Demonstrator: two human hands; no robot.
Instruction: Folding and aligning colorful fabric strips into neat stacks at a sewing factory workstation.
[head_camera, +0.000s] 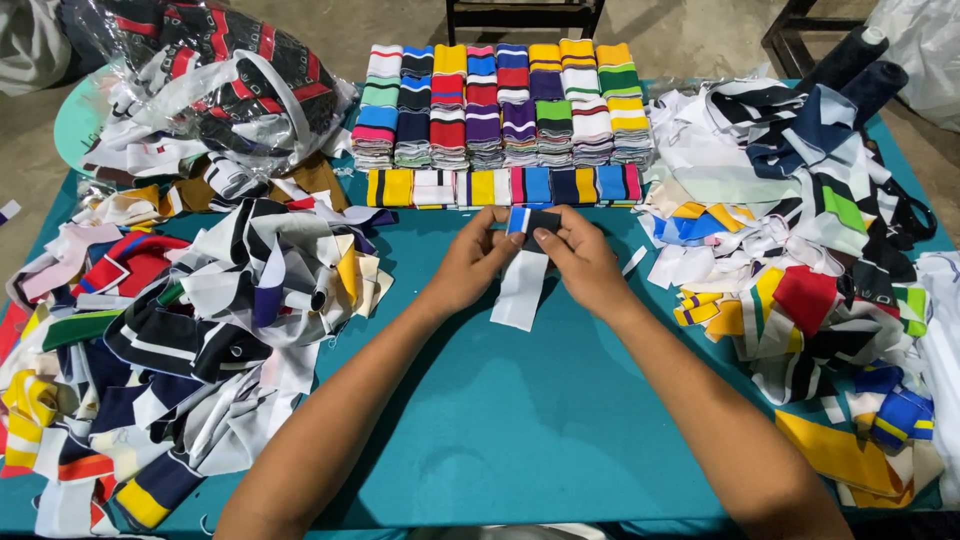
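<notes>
Knit strip (524, 285): white length with a blue and dark band at the top end, held just above the teal table (520, 420), in front of the row of folded strips (500, 187). Judged very light, soft and limp; hangs without any stiffness below the pinch, lower end resting on or just over the table, cannot tell which. Ribbed fabric likely stretchy, not slippery, not fragile; no risk from firm pressure. Best hold judged at the banded top edge, both corners, so that the length drapes straight and folds evenly. Left hand (470, 262): closed in a pinch on the left top corner of the strip, thumb over fingers, wrist low, forearm running in from lower left. Right hand (582, 258): closed in a pinch on the right top corner, thumb on the dark band, fingers curled behind, forearm running in from lower right. Both hands nearly touching, palms turned inward. Stacks (505, 105) of folded striped pieces well behind the hands. Loose heap (200, 320) of mixed pieces to the left, second heap (800, 240) to the right, plastic bag (215, 85) at far left
</notes>
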